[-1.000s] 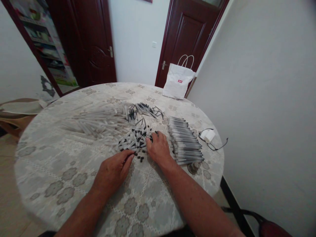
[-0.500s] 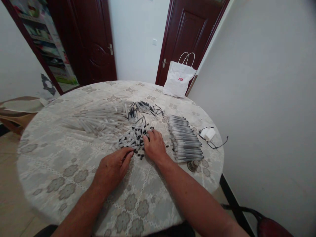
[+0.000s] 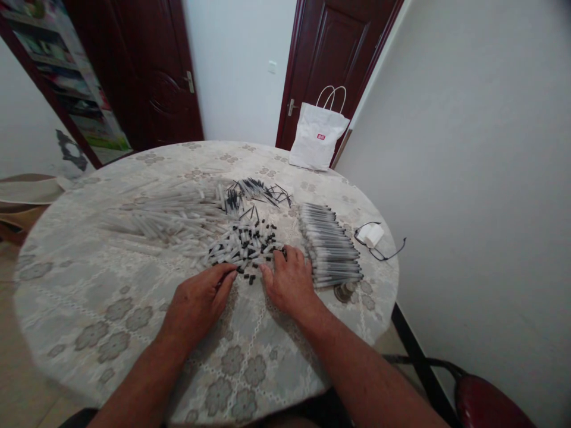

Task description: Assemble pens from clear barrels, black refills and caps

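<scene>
My left hand rests at the front of a heap of small white and black pen caps. Its thumb and forefinger are pinched together beside some loose black plugs; whatever they hold is too small to make out. On the right of the heap, my right hand lies low over the cloth, thumb apart from the curved fingers. Its fingertips touch near a small dark piece between the heap and a row of assembled pens. Clear pen barrels spread to the left, and dark refills lie behind.
A round table with a flowered cloth carries everything. Eyeglasses with a white block lie at the right, near a small round metal object. A white paper bag stands at the back edge.
My right hand has moved right and nearer, off the heap toward the pen row, uncovering black pieces. My left hand stays pinched in about the same place. The view has shifted slightly.
</scene>
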The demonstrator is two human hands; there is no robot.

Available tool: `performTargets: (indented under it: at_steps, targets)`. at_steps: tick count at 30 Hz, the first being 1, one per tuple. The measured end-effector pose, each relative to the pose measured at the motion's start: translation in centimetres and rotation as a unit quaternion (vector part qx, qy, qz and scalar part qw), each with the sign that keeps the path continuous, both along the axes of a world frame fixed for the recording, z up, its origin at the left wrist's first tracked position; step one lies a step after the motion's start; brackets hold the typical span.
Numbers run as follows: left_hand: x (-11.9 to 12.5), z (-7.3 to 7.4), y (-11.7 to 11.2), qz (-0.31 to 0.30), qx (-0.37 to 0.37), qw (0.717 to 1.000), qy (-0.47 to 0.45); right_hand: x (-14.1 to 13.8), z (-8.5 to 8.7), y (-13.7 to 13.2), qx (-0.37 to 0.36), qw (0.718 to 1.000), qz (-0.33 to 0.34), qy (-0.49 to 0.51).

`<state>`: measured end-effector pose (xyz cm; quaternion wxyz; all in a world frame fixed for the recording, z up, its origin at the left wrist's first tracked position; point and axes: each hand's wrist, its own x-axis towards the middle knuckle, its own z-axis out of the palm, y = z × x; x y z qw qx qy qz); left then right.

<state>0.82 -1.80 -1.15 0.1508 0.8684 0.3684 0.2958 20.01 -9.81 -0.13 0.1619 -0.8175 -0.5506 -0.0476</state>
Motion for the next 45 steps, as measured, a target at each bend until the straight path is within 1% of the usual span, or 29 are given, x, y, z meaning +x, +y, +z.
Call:
performTargets:
  at_steps: [2,6,9,13,15,17,20,21,22,24,27,30,33,36,38,39,41,45]
  targets:
    - [0.0,0.0,0.0,0.0,0.001,1.0,0.001,0.0,-0.1,0.1,0.004,1.0,0.016,0.009]
    - [0.0,-0.2,0.1,0.0,0.003,1.0,-0.006,-0.4,0.2,-0.2,0.041,0.996,0.073,0.018]
    - [0.0,-0.3,0.2,0.001,0.001,1.0,-0.005,-0.5,0.2,-0.4,0.041,0.997,0.058,0.008]
    - [0.0,-0.4,0.2,0.003,0.0,1.0,0.005,0.1,-0.4,-0.3,0.012,1.0,0.012,0.007]
    - [0.0,-0.5,0.2,0.001,0.001,1.0,0.008,0.3,-0.6,-0.1,0.008,1.0,0.007,0.012]
    - [0.0,-0.6,0.2,-0.001,0.0,1.0,0.01,0.5,-0.8,0.0,0.028,0.999,0.025,0.015]
    - [0.0,-0.5,0.1,-0.001,-0.005,1.0,0.011,0.6,-1.2,0.0,0.084,0.993,0.078,0.018]
    - [0.0,-0.4,0.1,0.001,-0.007,1.0,0.011,0.7,-1.4,0.0,0.102,0.991,0.084,0.017]
    - [0.0,-0.3,0.1,0.003,-0.008,1.0,0.009,0.8,-1.7,0.1,0.114,0.99,0.078,0.014]
    - [0.0,-0.2,0.0,0.008,-0.01,1.0,0.005,1.0,-2.5,0.2,0.12,0.992,0.041,0.009]
    - [0.0,-0.2,0.0,0.011,-0.01,1.0,-0.002,1.1,-3.9,0.6,0.086,0.996,-0.004,0.014]
    - [0.0,-0.1,0.0,0.013,-0.008,1.0,-0.014,0.9,-4.6,1.1,0.063,0.997,-0.007,0.034]
    - [-0.1,0.1,-0.1,0.014,-0.003,1.0,-0.021,0.4,-4.6,1.4,0.078,0.995,0.019,0.061]
    - [-0.2,0.3,-0.1,0.02,0.0,1.0,-0.021,0.1,-4.0,1.7,0.114,0.986,0.073,0.099]
    - [-0.3,0.4,0.0,0.03,0.005,0.999,-0.028,0.4,-3.7,2.0,0.139,0.978,0.098,0.117]
    - [-0.4,0.4,0.0,0.037,0.012,0.999,-0.033,0.6,-3.6,2.2,0.148,0.977,0.099,0.12]
    - [-0.6,0.4,0.2,0.051,0.03,0.997,-0.043,1.3,-3.8,2.9,0.154,0.978,0.082,0.112]
    - [-0.8,-0.1,0.4,0.06,0.077,0.995,-0.017,2.5,-4.8,5.1,0.126,0.988,0.042,0.079]
